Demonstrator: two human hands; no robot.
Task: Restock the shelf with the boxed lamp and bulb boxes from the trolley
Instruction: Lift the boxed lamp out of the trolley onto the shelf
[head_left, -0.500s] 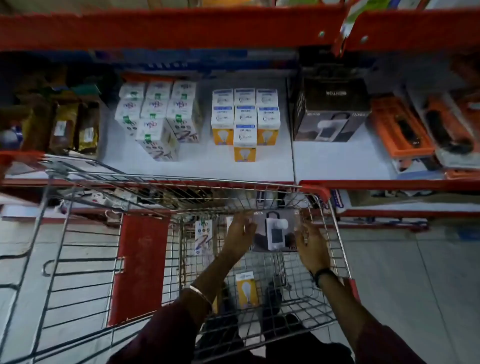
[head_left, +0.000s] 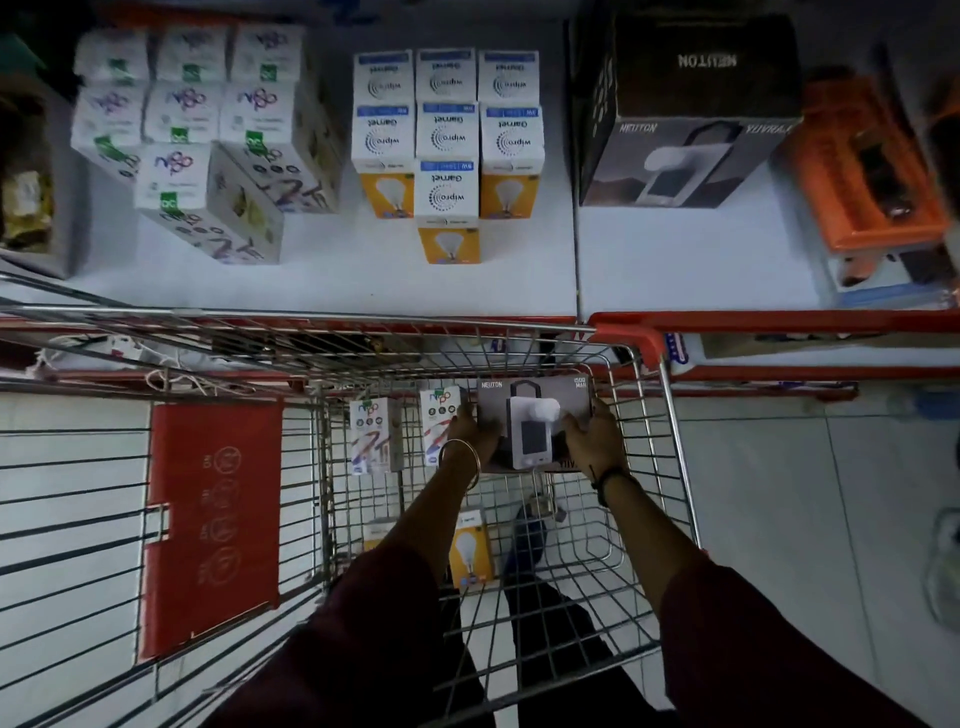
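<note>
boxed lamp (head_left: 530, 415) is being gripped on both sides by left hand (head_left: 470, 434) and right hand (head_left: 592, 441) inside trolley (head_left: 670, 415) | two white bulb boxes (head_left: 374, 434) being kept left of hands, one yellow bulb box (head_left: 470, 548) below | shelf (head_left: 675, 260) is being faced beyond hands | tiled floor

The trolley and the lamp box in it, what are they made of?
The trolley looks like shiny metal wire: thin silver bars crossed in a grid, with a red, probably plastic, corner. The lamp box looks like printed cardboard: flat sides, sharp edges and a lamp picture. Left hand and right hand hold its sides.
</note>
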